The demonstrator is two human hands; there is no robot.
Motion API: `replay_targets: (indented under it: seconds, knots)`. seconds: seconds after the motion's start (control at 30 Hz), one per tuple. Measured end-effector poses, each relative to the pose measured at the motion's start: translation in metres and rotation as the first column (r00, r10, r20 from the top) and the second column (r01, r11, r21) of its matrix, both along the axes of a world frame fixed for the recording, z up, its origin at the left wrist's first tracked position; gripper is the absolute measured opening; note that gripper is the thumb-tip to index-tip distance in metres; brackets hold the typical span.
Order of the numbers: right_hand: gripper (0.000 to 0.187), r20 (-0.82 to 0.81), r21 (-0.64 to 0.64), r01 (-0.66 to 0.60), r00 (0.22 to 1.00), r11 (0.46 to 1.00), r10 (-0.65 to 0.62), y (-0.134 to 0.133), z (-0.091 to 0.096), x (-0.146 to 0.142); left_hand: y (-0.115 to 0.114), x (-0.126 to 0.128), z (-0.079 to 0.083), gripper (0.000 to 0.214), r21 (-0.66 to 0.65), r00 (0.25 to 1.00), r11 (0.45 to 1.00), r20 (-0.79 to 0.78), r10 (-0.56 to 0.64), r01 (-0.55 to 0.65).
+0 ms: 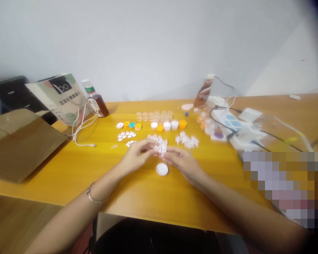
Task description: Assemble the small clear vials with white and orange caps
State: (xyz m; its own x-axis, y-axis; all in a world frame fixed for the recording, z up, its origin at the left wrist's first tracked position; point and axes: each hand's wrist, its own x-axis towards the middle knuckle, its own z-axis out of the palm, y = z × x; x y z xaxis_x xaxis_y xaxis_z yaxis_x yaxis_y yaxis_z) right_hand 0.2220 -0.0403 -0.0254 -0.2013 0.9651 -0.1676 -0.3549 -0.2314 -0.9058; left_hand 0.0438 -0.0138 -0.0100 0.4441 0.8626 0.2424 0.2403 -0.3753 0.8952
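My left hand (140, 154) and my right hand (184, 163) meet near the middle of the table, with bent fingers and fingertips close together. Between the fingertips are small white dotted cubes (163, 149) that look like dice; blur hides how many are pinched and how many lie behind. Part of a dice pile (152, 138) shows just beyond my fingers. To its right lies another dice pile (187, 140). Just in front of my fingertips, a round white cap (162, 169) lies on the table.
Coloured caps (131, 125) and white caps (166, 125) stand in a row, clear cups (157, 115) behind them. Small white discs (126, 134) lie left. A brown bottle (98, 102), cola bottle (204, 92), cardboard (23, 144), cable (81, 123) and power strip (234, 125) border the wooden table (148, 201).
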Motion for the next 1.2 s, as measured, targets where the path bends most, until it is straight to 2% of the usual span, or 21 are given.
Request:
replay_targets:
  seconds: [0.07,0.17,0.33,0.57,0.73,1.03,1.2]
  knots:
    - [0.019,-0.004,-0.017,-0.006,1.000,1.000,0.006,-0.0002,-0.0006,-0.0001,-0.0009,0.0015,-0.0015,0.022,-0.035,0.999,0.999,0.041,-0.008,0.009]
    - [0.017,-0.002,-0.037,-0.025,1.000,0.999,0.025,-0.0002,-0.0006,0.0002,-0.0023,0.0047,-0.0047,0.021,-0.006,1.000,1.000,0.023,0.004,-0.004]
    - [0.020,-0.001,-0.012,-0.037,0.999,0.999,0.037,0.0001,-0.0008,-0.0003,-0.0027,0.0086,-0.0096,0.020,0.111,0.997,0.992,-0.042,0.067,-0.062]
    - [0.018,-0.014,-0.015,-0.029,0.999,0.999,0.029,-0.0008,-0.0008,-0.0020,-0.0034,0.0093,-0.0088,0.018,0.302,0.983,0.946,-0.100,0.157,-0.120]
    - [0.019,-0.019,-0.036,-0.016,1.000,0.999,0.016,-0.0007,-0.0006,-0.0018,-0.0040,0.0093,-0.0059,0.018,0.335,0.982,0.936,-0.106,0.155,-0.111]
    - [0.017,0.016,-0.040,-0.014,1.000,0.999,0.014,0.0006,0.0003,-0.0011,-0.0014,0.0082,-0.0094,0.018,0.312,0.987,0.948,-0.120,0.105,-0.063]
    - [0.021,-0.031,-0.064,-0.045,0.999,0.997,0.043,0.0014,-0.0005,0.0007,0.0012,0.0068,-0.0090,0.018,0.341,0.990,0.938,-0.099,0.105,-0.065]
